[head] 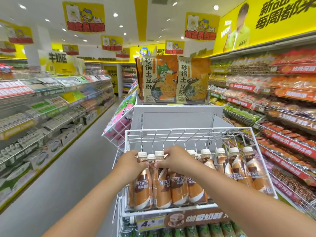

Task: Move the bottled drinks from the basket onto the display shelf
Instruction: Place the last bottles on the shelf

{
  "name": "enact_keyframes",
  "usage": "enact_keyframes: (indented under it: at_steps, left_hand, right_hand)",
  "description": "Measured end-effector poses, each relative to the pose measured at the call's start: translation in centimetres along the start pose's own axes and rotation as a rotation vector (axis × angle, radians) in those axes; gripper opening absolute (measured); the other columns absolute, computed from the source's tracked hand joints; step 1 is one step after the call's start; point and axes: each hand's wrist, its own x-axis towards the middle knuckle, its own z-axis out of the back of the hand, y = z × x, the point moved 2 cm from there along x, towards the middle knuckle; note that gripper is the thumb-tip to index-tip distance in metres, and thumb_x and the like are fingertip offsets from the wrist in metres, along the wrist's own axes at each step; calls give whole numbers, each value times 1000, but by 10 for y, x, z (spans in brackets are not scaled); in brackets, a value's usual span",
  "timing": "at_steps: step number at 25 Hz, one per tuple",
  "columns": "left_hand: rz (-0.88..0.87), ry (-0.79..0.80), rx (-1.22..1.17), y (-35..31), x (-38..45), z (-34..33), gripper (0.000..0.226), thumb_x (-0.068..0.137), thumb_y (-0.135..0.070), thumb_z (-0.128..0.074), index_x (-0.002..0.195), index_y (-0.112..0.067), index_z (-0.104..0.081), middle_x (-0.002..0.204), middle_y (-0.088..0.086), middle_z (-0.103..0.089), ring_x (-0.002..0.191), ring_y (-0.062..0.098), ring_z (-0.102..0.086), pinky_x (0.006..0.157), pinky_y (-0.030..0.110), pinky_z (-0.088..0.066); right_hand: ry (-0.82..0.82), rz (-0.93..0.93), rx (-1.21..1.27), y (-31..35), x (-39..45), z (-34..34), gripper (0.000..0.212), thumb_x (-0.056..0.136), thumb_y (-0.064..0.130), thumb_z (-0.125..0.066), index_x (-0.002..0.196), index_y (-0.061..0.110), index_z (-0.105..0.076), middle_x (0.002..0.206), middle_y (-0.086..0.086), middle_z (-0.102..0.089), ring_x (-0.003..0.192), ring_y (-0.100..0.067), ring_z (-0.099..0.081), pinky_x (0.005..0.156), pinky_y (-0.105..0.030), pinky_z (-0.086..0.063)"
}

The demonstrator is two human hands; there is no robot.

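Several brown Nescafe coffee bottles [177, 187] with white caps stand upright in a white wire display shelf [188, 132] at the end of an aisle unit. My left hand [132, 159] grips the neck of the leftmost front bottle [143, 187]. My right hand [176, 159] curls round the neck of the bottle next to it [161, 189]. More bottles [239, 168] stand in a row to the right. No basket is in view.
Noodle packets [172, 79] sit on top of the unit behind the wire shelf. Green bottles [205, 230] fill the tier below, under a price tag [148, 223]. Stocked shelves line the left aisle [51, 108] and right side [282, 100]. Grey floor [59, 177] lies at left.
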Motion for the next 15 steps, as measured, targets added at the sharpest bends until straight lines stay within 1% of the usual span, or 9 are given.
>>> enact_keyframes:
  at_steps: [2, 4, 5, 6, 8, 9, 10, 12, 15]
  left_hand:
    - [-32, -48, -3, 0, -5, -5, 32, 91, -31, -75, 116, -22, -57, 94, -6, -61, 80, 14, -59, 74, 31, -51]
    - [-41, -75, -47, 1, -7, -8, 47, 93, -28, -73, 135, -20, -53, 111, -2, -62, 90, 16, -58, 79, 30, -48]
    - [-52, -83, -66, 3, -8, -9, 53, 93, -27, -73, 140, -20, -51, 123, 2, -63, 95, 17, -59, 84, 31, -49]
    - [-75, -98, -89, 4, -9, -9, 58, 93, -27, -73, 144, -20, -47, 132, 3, -61, 101, 17, -60, 89, 32, -50]
    - [-149, -120, -79, 7, -11, -6, 67, 93, -30, -72, 151, -24, -40, 141, 2, -57, 113, 15, -59, 99, 33, -49]
    - [-200, -127, -46, 9, -12, -5, 68, 94, -31, -71, 153, -25, -38, 146, 0, -54, 122, 15, -56, 106, 32, -45]
    - [-262, -136, 3, 11, -12, -5, 66, 95, -32, -69, 153, -25, -38, 151, -2, -49, 133, 14, -50, 111, 28, -38]
    - [-400, -154, 141, 13, -16, -5, 61, 98, -37, -62, 153, -25, -39, 160, -7, -36, 147, 11, -32, 115, 23, -24]
    - [-544, -146, 327, 22, -16, -12, 59, 100, -47, -54, 153, -26, -39, 167, -6, -21, 154, 14, -15, 122, 33, -23]
  right_hand:
    - [-48, 13, -90, 3, -1, -4, 76, 76, 51, -85, 137, 14, -60, 118, -5, -73, 99, -20, -72, 76, -29, -52]
    - [-89, 12, -162, 4, -4, -7, 78, 81, 49, -82, 145, 15, -53, 132, -5, -66, 114, -23, -65, 86, -30, -50]
    - [-101, 20, -185, 5, -6, -8, 74, 83, 48, -80, 144, 16, -54, 130, -4, -66, 111, -22, -65, 86, -30, -51]
    - [-107, 31, -211, 6, -10, -10, 66, 85, 46, -78, 140, 16, -57, 122, -3, -68, 102, -21, -65, 81, -31, -51]
    - [-144, 89, -285, 9, -18, -12, 48, 89, 43, -75, 126, 14, -63, 106, -3, -70, 81, -17, -60, 69, -30, -50]
    - [-172, 118, -310, 9, -21, -12, 42, 91, 41, -73, 121, 13, -64, 102, -4, -72, 78, -17, -60, 67, -31, -51]
    - [-203, 150, -324, 9, -24, -12, 38, 93, 40, -71, 119, 14, -65, 103, -5, -72, 81, -19, -63, 71, -32, -54]
    - [-263, 214, -368, 7, -28, -12, 37, 96, 40, -65, 122, 14, -66, 114, -5, -71, 100, -23, -66, 85, -37, -56]
    - [-333, 317, -447, 0, -38, -14, 38, 100, 40, -56, 127, 16, -66, 128, -3, -63, 121, -23, -56, 100, -39, -50]
